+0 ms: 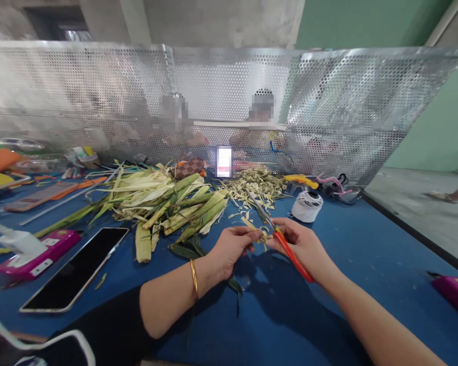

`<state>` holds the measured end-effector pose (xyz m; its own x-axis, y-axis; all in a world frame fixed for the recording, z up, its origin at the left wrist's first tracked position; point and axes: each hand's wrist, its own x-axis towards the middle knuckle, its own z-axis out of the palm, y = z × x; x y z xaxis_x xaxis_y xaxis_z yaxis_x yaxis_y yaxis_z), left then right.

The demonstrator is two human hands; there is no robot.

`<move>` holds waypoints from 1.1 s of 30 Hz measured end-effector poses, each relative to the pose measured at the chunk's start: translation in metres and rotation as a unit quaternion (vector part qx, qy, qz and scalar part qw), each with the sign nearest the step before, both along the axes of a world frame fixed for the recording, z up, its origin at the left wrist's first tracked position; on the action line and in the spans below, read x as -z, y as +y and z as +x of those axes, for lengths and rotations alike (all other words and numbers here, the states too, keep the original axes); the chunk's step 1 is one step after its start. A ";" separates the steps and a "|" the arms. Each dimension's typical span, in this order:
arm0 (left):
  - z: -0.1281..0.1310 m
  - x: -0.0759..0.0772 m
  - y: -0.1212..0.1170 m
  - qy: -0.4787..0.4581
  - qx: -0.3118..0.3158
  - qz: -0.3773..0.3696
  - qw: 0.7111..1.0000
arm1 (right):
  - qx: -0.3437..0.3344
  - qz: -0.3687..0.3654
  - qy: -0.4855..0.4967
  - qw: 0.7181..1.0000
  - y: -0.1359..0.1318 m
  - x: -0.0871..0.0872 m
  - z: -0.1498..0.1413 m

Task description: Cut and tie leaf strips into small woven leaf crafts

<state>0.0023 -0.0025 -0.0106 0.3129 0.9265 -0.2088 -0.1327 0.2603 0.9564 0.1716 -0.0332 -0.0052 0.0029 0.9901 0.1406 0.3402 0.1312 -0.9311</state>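
My left hand (231, 248) pinches a thin piece of pale husk (254, 225) between thumb and fingers, close to my right hand. Held in my right hand (299, 241) is a pair of scissors (290, 254) with red handles, its blades pointing away toward a heap of small pale husk pieces (257, 188). The fingertips of my right hand also meet the husk piece; whether they grip it, I cannot tell. Left of the hands lies a large pile of green and pale corn husks (164, 203). A dark green leaf (189, 249) lies beside my left wrist.
A spool of white thread (307, 207) and a yellow-handled tool (301, 180) lie at right. On the left are a phone (76, 269) and a magenta power strip (41, 254) with a white charger. A perforated metal screen (229, 76) borders the back; two people sit behind it.
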 end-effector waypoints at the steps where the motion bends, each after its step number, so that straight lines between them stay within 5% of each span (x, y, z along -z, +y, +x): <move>1: -0.002 -0.001 0.002 0.008 -0.002 0.012 1.000 | -0.008 -0.009 -0.030 0.999 0.000 -0.003 0.006; 10: -0.012 -0.014 0.014 0.048 0.001 0.122 0.991 | -0.044 -0.075 -0.276 0.957 -0.007 -0.031 0.033; 18: -0.014 -0.013 0.016 0.077 0.015 0.160 0.984 | -0.108 -0.085 -0.258 0.956 -0.008 -0.034 0.030; 33: -0.015 -0.013 0.019 0.083 0.034 0.157 0.984 | -0.090 -0.050 -0.244 0.964 -0.006 -0.029 0.035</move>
<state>-0.0130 0.0167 0.0020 0.3627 0.9314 0.0313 0.0389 -0.0487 0.9981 0.2064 -0.0397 0.0242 -0.2124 0.9771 -0.0144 0.7218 0.1470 -0.6763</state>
